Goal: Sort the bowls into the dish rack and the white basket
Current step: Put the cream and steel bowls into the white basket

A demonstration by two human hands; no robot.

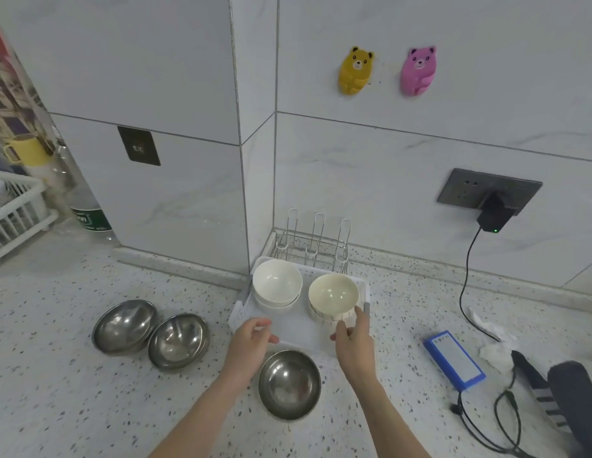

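Observation:
A white basket (299, 328) sits on the speckled counter in front of the wall corner. Inside it stand a stack of white bowls (276, 284) on the left and a stack of cream bowls (333, 294) on the right. My left hand (251, 338) holds the basket's near left rim. My right hand (352, 335) is at the near right rim, its fingers touching the lower cream bowl. A wire dish rack (316, 241) stands behind the basket. Three steel bowls lie on the counter: two at the left (124, 325) (178, 340) and one (289, 385) below the basket between my forearms.
A blue box (453, 360) and black cables lie at the right, with a charger (494, 216) plugged into the wall socket. A white slatted rack (13, 213) and a green-labelled bottle (89, 216) stand at the far left. Dark cloth lies at the right edge.

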